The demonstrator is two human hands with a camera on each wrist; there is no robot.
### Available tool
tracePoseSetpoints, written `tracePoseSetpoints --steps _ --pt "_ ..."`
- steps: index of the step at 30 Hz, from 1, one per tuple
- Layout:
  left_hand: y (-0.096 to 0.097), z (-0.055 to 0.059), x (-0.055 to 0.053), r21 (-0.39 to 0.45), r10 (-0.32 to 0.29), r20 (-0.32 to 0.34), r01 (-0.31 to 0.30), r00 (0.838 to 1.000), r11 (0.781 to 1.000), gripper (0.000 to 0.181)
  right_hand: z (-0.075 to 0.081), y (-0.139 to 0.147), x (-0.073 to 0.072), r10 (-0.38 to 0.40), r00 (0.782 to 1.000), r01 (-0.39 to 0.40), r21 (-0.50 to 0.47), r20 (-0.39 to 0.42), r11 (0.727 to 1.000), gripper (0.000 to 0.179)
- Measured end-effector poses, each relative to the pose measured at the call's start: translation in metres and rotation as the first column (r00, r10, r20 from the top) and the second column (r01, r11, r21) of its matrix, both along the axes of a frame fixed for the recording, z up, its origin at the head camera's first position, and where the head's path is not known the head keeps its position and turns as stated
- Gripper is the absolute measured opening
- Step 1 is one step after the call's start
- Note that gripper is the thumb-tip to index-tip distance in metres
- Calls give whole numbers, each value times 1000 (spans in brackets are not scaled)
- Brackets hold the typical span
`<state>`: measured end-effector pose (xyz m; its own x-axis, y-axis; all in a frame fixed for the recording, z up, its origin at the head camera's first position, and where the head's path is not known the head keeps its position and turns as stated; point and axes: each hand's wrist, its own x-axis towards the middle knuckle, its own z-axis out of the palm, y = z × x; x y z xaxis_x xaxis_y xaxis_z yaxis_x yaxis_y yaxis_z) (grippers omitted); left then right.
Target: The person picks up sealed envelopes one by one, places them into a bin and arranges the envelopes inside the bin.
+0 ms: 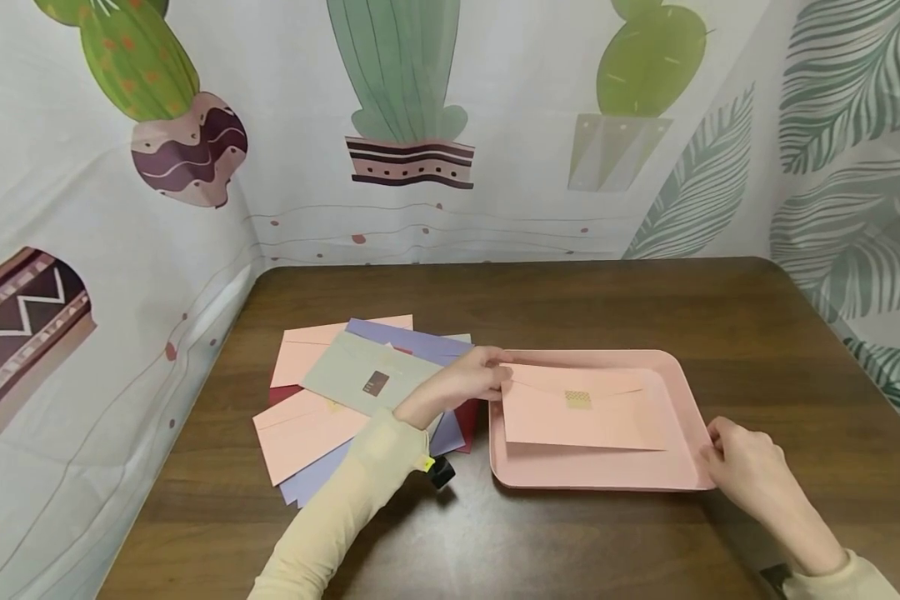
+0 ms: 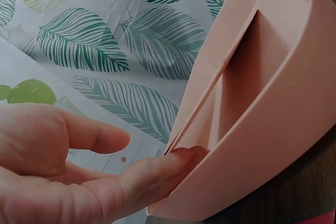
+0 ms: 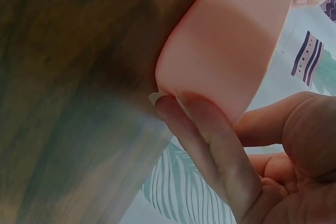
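A pink envelope (image 1: 540, 421) with a small gold seal lies tilted in a pink tray (image 1: 675, 375), its left end raised over the tray floor. At that end, my left hand (image 1: 471, 375) touches the envelope and tray. The left wrist view shows the left fingers (image 2: 152, 174) reaching over the tray's wall against the envelope's edge, while the thumb stands apart from them. My right hand (image 1: 750, 467) grips the tray's right side. In the right wrist view its fingers (image 3: 210, 135) press on the outer wall, with the thumb partly hidden behind the rim.
Left of the tray, an overlapping pile of envelopes holds a grey-green one (image 1: 352, 371) on top, with pink (image 1: 307, 437), lavender (image 1: 412, 337) and dark red ones around it. Everything stands on a brown wooden table (image 1: 570, 542). A patterned cloth (image 1: 525, 100) hangs behind.
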<state>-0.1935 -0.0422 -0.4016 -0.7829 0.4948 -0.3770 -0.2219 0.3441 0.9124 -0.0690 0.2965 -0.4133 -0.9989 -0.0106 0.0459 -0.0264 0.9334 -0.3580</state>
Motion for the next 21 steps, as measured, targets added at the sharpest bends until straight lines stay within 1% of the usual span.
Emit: tracePoseSetpoints --steps 7,12,16,19,21 --pt "-1 8 1 -11 2 3 -2 1000 1000 44 1 -1 -1 -6 1000 6 2 0 1000 3" --pt "-4 11 3 -30 -20 -33 19 999 999 45 1 -1 0 -12 1000 12 6 12 1000 3" --pt "-10 13 5 -9 -23 -43 23 999 1000 45 1 -1 0 -9 1000 9 6 16 1000 3" --pt "-19 13 6 35 -13 -53 15 998 999 41 1 -1 1 -6 1000 6 8 8 1000 3" --pt "-27 12 5 66 -12 -79 17 997 998 38 1 -1 1 -6 1000 6 8 6 1000 3"
